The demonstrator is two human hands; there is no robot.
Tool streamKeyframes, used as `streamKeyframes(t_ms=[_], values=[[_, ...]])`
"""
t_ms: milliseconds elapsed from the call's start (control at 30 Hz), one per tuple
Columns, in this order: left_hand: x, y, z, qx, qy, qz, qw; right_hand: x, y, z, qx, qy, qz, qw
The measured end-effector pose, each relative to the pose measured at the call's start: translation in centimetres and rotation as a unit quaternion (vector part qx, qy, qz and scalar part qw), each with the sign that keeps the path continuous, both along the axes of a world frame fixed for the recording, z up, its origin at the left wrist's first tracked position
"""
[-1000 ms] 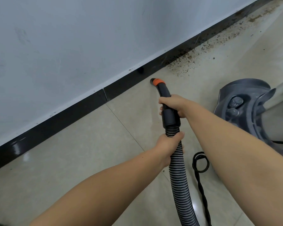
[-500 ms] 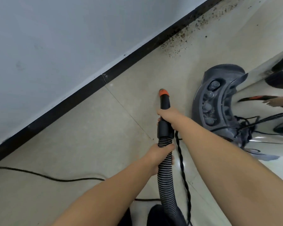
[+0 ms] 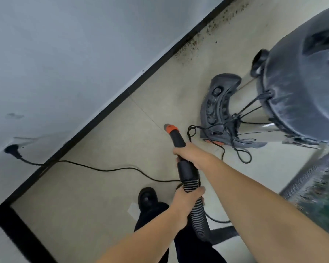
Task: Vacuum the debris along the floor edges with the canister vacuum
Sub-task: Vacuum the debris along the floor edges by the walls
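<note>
I hold the vacuum hose with both hands. My right hand [image 3: 193, 154] grips the black nozzle tube [image 3: 176, 138], whose orange-ringed tip [image 3: 170, 128] hangs above the beige floor, well away from the wall. My left hand [image 3: 186, 198] grips the ribbed grey hose [image 3: 198, 211] just below the black cuff. Brown debris [image 3: 198, 37] lies scattered along the black baseboard [image 3: 122, 93] at the upper right. The grey canister vacuum [image 3: 300, 88] stands at the right with its dark wheeled base [image 3: 215, 109].
A black power cord [image 3: 106, 169] runs from a wall plug [image 3: 12, 150] across the floor toward my feet. My black shoe [image 3: 147, 199] is below the hose. Loose cables [image 3: 241, 154] tangle at the canister base. A mesh-edged object [image 3: 311, 185] sits at the right.
The nozzle has pulled back from the baseboard toward me and the view has swung down and left. The wall plug, cord, my shoe and the canister body have come into view.
</note>
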State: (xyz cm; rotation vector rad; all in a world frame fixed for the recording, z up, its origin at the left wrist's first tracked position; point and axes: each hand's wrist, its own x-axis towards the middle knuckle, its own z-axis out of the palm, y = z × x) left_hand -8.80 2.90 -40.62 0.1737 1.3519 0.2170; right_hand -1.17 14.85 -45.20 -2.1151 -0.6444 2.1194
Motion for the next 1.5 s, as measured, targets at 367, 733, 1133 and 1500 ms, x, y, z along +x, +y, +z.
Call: streamKeyframes(t_ms=[367,733,1133,1500], values=[[-0.4,0.8,18.2,0.053,-0.046,-0.022,0.997,-0.2,-0.8,23.6,0.177,-0.042,0.019,0.983],[11.6,-2.3,31.3,0.131,-0.142,-0.22,0.956,13.7,-7.6,39.4,0.279,-0.199,-0.053,0.938],[38.2,-9.9,39.3,0.221,-0.219,-0.243,0.919,40.3,-17.3,49.0,0.345,-0.318,-0.139,0.872],[58.0,-5.6,45.8,0.298,-0.246,-0.199,0.901,58.9,-12.8,56.5,0.43,-0.379,-0.119,0.811]])
